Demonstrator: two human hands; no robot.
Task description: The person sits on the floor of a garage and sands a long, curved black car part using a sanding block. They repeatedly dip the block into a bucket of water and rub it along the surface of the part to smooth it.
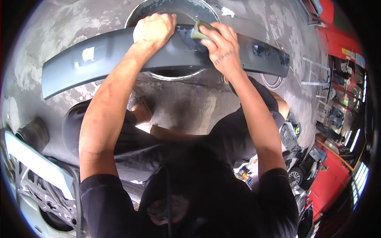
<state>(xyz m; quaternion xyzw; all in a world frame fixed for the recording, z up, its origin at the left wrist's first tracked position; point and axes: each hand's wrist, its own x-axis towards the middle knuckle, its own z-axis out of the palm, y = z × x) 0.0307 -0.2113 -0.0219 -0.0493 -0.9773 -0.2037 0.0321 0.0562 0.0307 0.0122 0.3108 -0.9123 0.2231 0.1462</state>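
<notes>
Grey panel (119,59) lies across a basin (174,75); left hand (154,28) grips its far edge, right hand (222,45) closed on a sanding pad (200,31), mid-sanding; next, steady strokes rightward.

I see a matt grey plastic panel (119,59), wet-glossy at twelve o'clock under the rough olive pad (199,31).

One long grey car panel (119,59), laid across one round metal basin (174,12). One greenish sanding pad (200,31). Two hands on the panel: one left hand (154,28), one right hand (222,49). One stripped car door shell (39,186) at lower left. One small white scrap (227,12) on the concrete floor (186,103).
</notes>
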